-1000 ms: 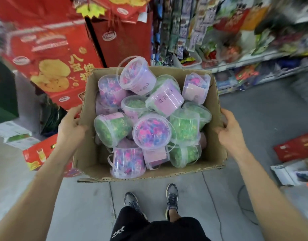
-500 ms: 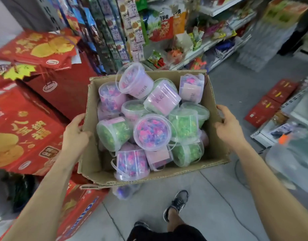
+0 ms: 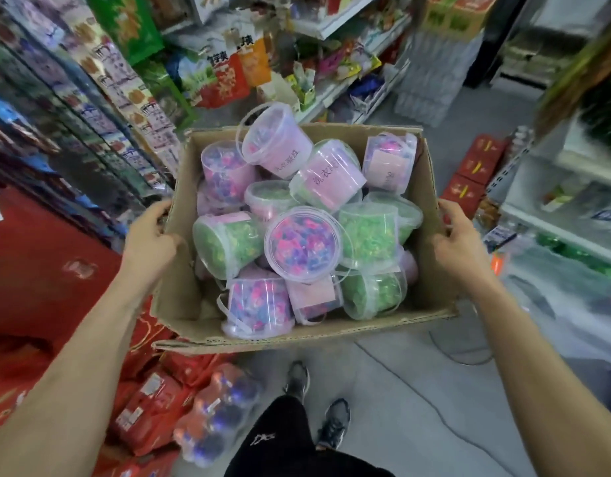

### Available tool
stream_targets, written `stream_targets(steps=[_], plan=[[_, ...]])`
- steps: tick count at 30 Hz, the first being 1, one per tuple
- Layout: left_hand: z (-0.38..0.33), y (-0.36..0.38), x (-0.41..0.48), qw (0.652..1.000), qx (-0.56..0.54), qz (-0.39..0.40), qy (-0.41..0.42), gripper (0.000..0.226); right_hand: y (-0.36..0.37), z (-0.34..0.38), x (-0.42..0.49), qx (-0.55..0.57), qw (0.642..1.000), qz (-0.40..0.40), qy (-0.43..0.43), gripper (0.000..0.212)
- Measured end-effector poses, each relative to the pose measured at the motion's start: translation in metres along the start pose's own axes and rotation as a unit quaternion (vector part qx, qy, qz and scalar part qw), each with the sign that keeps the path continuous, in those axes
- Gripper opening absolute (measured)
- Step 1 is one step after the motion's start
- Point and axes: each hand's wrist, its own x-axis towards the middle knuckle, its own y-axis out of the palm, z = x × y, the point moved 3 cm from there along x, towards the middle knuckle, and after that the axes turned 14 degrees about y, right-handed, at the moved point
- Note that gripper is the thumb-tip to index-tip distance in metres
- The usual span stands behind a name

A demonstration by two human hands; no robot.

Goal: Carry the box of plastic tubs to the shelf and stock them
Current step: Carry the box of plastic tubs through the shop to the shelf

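Observation:
An open cardboard box (image 3: 180,304) hangs in front of me above the shop floor, carried between both hands. It is heaped with several clear plastic tubs (image 3: 302,244) that have lids and thin handles, some full of pink and purple pieces, others of green. My left hand (image 3: 149,235) grips the box's left wall, fingers curled over its edge. On the opposite wall my right hand (image 3: 457,235) grips the rim the same way. My legs and dark shoes (image 3: 335,425) show below the box.
Hanging snack packets and stocked shelves (image 3: 345,22) line the left and far side of the aisle. Red gift boxes (image 3: 39,270) and a pack of bottles (image 3: 214,418) crowd the floor at left. A white shelf unit (image 3: 572,201) stands at right, red cartons (image 3: 476,170) beside it. Grey floor (image 3: 417,407) runs ahead.
I have turned right and stepped along the aisle with the box. The red gift boxes slid left and down, and the white shelf unit at right came closer. Both hands kept their grip.

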Motion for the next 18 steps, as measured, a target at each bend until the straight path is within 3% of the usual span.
stream_targets(steps=[18], plan=[[-0.123,0.244,0.31,0.978,-0.056,0.166,0.109,0.067,-0.077,0.031,0.186,0.061,0.977,-0.14,0.15,0.066]])
